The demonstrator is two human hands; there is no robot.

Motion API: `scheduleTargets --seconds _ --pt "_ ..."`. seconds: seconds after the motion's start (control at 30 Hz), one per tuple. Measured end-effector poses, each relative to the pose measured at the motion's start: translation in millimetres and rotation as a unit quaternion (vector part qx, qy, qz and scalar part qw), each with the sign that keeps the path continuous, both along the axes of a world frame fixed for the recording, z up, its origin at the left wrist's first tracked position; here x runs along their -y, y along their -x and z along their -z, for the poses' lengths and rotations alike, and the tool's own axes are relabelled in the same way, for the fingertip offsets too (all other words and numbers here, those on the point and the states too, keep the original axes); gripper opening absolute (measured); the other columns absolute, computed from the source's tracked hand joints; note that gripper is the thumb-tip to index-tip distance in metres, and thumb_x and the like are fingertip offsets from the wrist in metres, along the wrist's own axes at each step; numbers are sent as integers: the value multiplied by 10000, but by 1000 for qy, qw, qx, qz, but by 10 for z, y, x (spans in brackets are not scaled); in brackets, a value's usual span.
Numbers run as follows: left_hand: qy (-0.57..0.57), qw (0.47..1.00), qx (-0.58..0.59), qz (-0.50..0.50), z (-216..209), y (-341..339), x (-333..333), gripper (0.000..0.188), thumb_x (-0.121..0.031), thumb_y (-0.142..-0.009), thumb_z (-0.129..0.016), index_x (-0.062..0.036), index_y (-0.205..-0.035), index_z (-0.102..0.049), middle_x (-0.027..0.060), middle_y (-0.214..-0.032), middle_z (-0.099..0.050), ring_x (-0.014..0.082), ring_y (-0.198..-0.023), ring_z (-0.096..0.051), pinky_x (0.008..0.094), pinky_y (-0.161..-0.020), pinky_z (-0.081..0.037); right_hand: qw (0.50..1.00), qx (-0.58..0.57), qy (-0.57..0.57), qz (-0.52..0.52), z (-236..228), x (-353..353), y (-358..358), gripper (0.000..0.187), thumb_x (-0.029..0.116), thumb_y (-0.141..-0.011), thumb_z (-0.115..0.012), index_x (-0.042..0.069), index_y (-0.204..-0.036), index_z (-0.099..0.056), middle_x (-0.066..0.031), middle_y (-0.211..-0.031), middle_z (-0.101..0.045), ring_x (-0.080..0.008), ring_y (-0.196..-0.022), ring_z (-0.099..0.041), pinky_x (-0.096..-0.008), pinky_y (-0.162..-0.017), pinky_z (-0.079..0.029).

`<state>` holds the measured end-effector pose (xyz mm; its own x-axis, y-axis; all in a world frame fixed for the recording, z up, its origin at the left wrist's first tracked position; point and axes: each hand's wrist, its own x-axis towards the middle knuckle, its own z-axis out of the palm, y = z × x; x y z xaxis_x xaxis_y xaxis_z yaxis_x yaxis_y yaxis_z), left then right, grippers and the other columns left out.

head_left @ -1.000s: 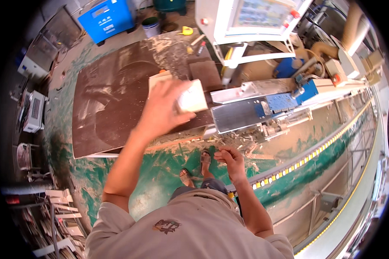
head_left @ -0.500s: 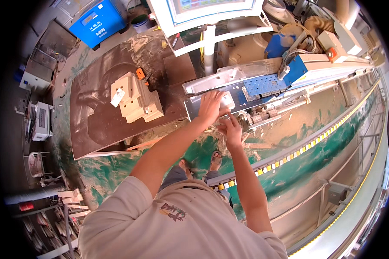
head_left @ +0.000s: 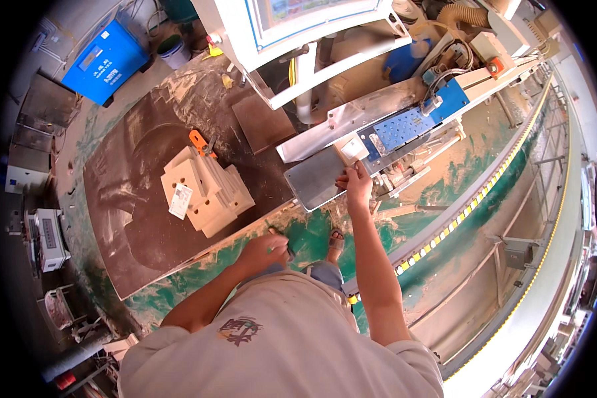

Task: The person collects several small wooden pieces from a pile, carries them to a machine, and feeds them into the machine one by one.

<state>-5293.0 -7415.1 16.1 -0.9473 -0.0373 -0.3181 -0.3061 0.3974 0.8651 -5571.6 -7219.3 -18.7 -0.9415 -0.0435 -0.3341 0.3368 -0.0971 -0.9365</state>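
My right hand (head_left: 356, 184) is at the near edge of a metal machine bed (head_left: 315, 182). Its curled fingers close on the near end of a small pale wooden board (head_left: 344, 150), which bears a white label (head_left: 354, 148). The board lies on the bed beside a blue perforated plate (head_left: 401, 131). Down by my waist, above the green floor, my left hand (head_left: 264, 252) holds nothing I can see, its fingers loosely apart.
To the left, a stack of pale boards (head_left: 205, 192) with a white label stands on a brown table (head_left: 129, 219). An orange-handled tool (head_left: 201, 143) lies behind it. A white-framed screen (head_left: 312, 23) overhangs the bed. A yellow-marked rail (head_left: 458, 222) runs along the right.
My left hand has left the metal bed and come down and left toward my waist. My right hand stays at the board. The view has shifted slightly.
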Motion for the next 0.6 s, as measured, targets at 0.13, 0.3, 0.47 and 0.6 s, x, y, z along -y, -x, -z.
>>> scheduleTargets --seconds 0.13,0.3,0.47,0.6 --pt "38 996 73 44 -225 -343 553 443 -319 -951 -726 -39 -1293 -690 131 -1233 -727 262 -1120 -701 387 -986 -536 999 4 13 40 45 19 -62 443 68 -997 -563 -50 -1424 -547 -67 -800 -631 -143 -632 -657 -293 -539 -555" --pt "59 996 60 43 -342 -355 880 478 -334 -946 -733 -38 -1317 -674 141 -1273 -709 266 -1159 -684 394 -995 -528 1000 8 -15 11 18 80 -27 268 83 -1006 -561 -24 -1246 -610 -72 -786 -647 -149 -571 -647 -298 -515 -537" --pt "3 998 65 25 -339 -207 852 496 -362 -968 -718 -39 -1340 -662 144 -1287 -709 268 -1173 -683 397 -1000 -525 1000 6 -12 13 4 79 23 137 67 -1017 -535 0 -1119 -597 -66 -785 -649 -134 -522 -628 -283 -473 -508" --pt "-73 991 104 -45 -336 -20 683 467 -336 -1003 -689 -29 -1353 -648 134 -1270 -717 230 -1160 -689 370 -991 -527 1000 7 5 3 -12 71 26 89 35 -1022 -503 10 -1082 -564 -61 -777 -633 -127 -539 -625 -270 -467 -509"
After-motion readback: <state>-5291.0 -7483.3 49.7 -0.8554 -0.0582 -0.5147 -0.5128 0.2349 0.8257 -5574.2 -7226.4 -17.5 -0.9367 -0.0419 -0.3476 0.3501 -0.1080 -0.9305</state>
